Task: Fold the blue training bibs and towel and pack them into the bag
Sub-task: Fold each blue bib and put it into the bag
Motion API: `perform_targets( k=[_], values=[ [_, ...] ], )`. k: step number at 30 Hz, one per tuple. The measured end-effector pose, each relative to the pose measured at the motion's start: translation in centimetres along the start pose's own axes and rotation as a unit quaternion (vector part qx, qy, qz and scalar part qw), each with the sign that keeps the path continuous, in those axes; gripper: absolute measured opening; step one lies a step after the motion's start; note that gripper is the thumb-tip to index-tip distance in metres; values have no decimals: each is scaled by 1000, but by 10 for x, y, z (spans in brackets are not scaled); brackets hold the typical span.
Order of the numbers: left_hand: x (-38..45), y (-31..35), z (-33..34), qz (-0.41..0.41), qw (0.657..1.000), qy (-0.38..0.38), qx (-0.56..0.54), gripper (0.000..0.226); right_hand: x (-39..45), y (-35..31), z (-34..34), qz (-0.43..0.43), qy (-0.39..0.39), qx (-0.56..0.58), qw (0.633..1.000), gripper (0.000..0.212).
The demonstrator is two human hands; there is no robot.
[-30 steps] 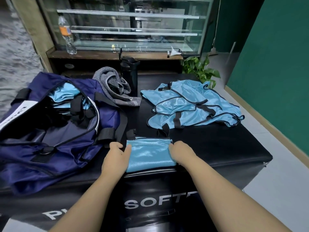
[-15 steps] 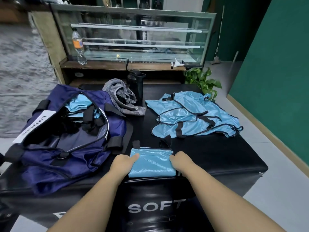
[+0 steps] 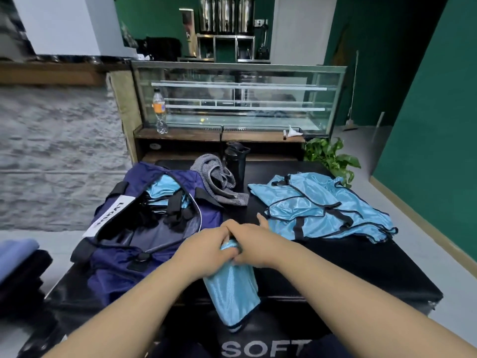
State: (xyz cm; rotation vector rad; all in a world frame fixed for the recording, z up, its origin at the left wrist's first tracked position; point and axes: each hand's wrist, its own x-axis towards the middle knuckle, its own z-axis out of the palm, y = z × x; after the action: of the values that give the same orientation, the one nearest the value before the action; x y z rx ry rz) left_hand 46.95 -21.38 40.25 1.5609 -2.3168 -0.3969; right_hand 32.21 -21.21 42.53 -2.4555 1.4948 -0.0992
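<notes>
- Both hands, left hand (image 3: pixel 206 250) and right hand (image 3: pixel 254 248), pinching folded bib (image 3: pixel 232 288) at near desk (image 3: pixel 361 267) edge.
- Keep folds pinched tight; carry left into open bag (image 3: pixel 144 228).
- Unfolded bibs (image 3: pixel 322 208) far right; towel (image 3: pixel 219 182) behind bag.

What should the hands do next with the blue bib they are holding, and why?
Probably carry it left into the bag. Both hands, left hand and right hand, grip the top of the folded bib, which hangs lifted off the table. The bag is open beside them with other blue bibs already inside.
</notes>
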Motion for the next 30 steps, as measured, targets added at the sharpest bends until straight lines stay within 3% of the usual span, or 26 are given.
perform_targets(
  k=[2, 4, 9, 14, 18, 22, 24, 27, 30],
  values=[
    [-4, -8, -13, 2, 1000, 15, 0, 34, 4, -8, -1, -3, 1, 16, 1000, 34],
    [-8, -19, -24, 2, 997, 33, -68, 31, 10, -14, -2, -16, 16, 38, 999, 22],
    [-9, -50, -39, -51, 954, 128, -265, 29, 25, -18, -10, -13, 80, 206, 975, 19],
    [-14, -94, -40, -81, 971, -40, -222, 38, 46, -19, -9, 52, 114, 411, 903, 18],
    [-12, -122, -50, -133, 965, -60, -219, 17, 65, -21, 2, 131, 93, 461, 873, 15],
    [-4, -150, -63, -236, 928, -10, -288, 15, 83, -32, 24, 202, 105, 454, 862, 21],
    [4, -163, -64, -286, 907, 52, -304, 23, 95, -39, 34, 218, 119, 452, 857, 26],
    [15, -174, -57, -349, 887, 171, -249, 31, 115, -56, 48, 214, 129, 441, 862, 17],
    [23, -173, -45, -358, 886, 235, -180, 26, 133, -71, 56, 192, 92, 396, 893, 11]
  ],
)
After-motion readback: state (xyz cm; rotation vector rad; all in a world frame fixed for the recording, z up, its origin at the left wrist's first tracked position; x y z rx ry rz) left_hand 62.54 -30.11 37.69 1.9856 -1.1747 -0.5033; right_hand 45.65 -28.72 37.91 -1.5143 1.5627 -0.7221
